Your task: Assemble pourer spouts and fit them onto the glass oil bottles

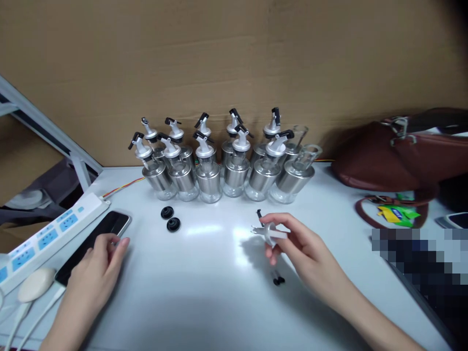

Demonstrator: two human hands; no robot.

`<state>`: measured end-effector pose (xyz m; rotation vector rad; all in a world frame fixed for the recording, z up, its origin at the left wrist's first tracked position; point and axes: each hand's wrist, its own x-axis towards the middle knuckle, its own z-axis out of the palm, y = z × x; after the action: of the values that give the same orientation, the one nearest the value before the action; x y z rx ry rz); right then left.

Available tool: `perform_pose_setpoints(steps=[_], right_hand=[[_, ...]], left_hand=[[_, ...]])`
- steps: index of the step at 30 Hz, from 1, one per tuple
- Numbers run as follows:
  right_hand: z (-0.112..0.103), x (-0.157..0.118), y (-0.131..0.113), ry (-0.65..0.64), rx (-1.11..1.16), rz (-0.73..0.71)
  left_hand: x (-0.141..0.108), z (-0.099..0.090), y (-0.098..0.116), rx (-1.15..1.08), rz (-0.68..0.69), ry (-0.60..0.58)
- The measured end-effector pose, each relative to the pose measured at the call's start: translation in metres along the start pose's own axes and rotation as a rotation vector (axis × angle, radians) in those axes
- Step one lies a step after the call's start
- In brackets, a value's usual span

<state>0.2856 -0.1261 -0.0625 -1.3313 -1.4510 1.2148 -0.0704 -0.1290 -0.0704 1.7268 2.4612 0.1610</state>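
Note:
My right hand (292, 243) holds a silver-white pourer spout body (270, 234) between thumb and fingers, above the table. Just behind its fingertips is a small black lever piece (260, 215); I cannot tell whether it touches the spout. Two thin pins with black ends (279, 281) lie below this hand. My left hand (97, 265) rests over the edge of a dark phone (95, 243), fingers loosely bent and thumb apart, with nothing seen in it. Two black rubber stoppers (170, 218) lie between the hands, nearer the left.
Two rows of glass bottles with steel bands (208, 183) stand at the back; most carry pourers, and two at the right end have bare necks. A power strip (47, 239) and cables lie left. At right are a brown bag (395, 156) and a yellow-green packet (398, 214).

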Motion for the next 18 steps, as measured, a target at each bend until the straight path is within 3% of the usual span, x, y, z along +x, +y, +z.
perform_pose_setpoints(steps=[6, 8, 11, 14, 18], right_hand=[[-0.004, 0.004, -0.001, 0.063, 0.051, -0.016], [-0.004, 0.004, -0.001, 0.081, 0.030, -0.035], [-0.003, 0.003, 0.000, 0.096, -0.013, -0.060], [-0.003, 0.002, 0.003, 0.103, -0.037, -0.125], [-0.008, -0.003, 0.005, 0.042, -0.177, -0.302]], left_hand=[[-0.013, 0.011, 0.015, -0.303, 0.094, 0.195], [-0.022, 0.017, 0.026, -0.418, 0.253, 0.296], [-0.036, 0.021, 0.036, -0.513, 0.494, 0.351], [-0.044, 0.023, 0.030, -0.425, 0.440, 0.339], [-0.047, 0.033, -0.002, -0.265, 0.250, 0.275]])
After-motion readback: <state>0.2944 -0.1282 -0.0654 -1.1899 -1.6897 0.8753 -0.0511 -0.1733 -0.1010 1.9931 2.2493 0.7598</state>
